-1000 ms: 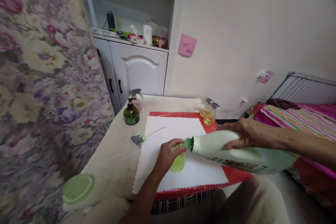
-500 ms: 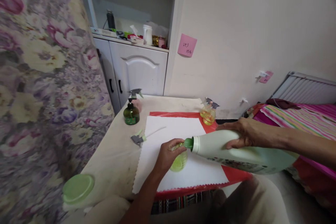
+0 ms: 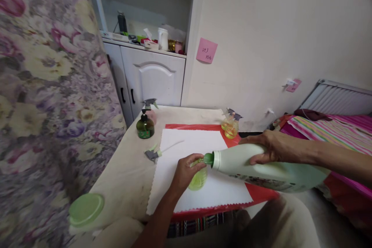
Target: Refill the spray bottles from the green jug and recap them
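Note:
My left hand (image 3: 186,171) is closed round the top of a clear spray bottle (image 3: 198,181), which stands on a white sheet (image 3: 180,143) and has yellow-green liquid inside. Tilted onto its side, a large pale green jug (image 3: 240,159) is gripped by my right hand (image 3: 266,147) at its upper side. The jug's green spout is at the small bottle's mouth, close to my left fingers; whether they touch cannot be made out. Left of the sheet's middle lies a grey spray trigger head (image 3: 152,154) with its thin tube reaching over the paper.
A dark green pump bottle (image 3: 145,127) and a pink spray bottle (image 3: 151,114) stand at the table's back left. Yellow spray bottles (image 3: 231,130) stand at the back right. A round green lid (image 3: 86,209) sits at the near left corner. A bed (image 3: 340,124) is at right.

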A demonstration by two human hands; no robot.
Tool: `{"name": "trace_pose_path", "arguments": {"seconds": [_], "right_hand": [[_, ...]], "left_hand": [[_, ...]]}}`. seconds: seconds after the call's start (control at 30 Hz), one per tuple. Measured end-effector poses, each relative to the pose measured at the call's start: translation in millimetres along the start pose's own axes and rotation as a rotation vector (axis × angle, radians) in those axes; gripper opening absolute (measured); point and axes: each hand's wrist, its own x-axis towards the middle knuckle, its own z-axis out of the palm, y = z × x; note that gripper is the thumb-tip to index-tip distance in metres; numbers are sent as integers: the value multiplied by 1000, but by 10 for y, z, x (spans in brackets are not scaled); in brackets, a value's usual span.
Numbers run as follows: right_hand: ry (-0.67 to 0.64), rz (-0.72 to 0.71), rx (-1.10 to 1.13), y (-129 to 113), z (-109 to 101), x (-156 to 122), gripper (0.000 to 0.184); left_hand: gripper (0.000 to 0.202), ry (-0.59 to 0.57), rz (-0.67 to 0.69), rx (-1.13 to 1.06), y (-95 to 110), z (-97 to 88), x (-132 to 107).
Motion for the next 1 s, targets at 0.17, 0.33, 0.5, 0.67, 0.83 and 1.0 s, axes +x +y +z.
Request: {"name": "trace_pose_path", "arguments": {"seconds": [0.17, 0.33, 0.5, 0.67, 0.83, 1.0], "right_hand": [[8, -11, -4, 15, 4, 11, 59], [19, 19, -35, 5, -1, 11, 55], [17, 34, -26, 6, -10, 3, 59], [19, 44, -56, -15, -13, 1, 62], [5, 39, -39, -38, -19, -1, 60], [6, 22, -7, -31, -16, -3, 61]], "left_hand": [[24, 1, -4, 1, -7, 2, 8], [25, 8, -10, 6, 15, 5, -3], [25, 13, -14, 3, 24, 9, -3], [24, 23, -16, 7, 30, 7, 4], [24, 31, -18, 10, 56, 10, -3], [24, 26, -16, 11, 68, 14, -11]]}}
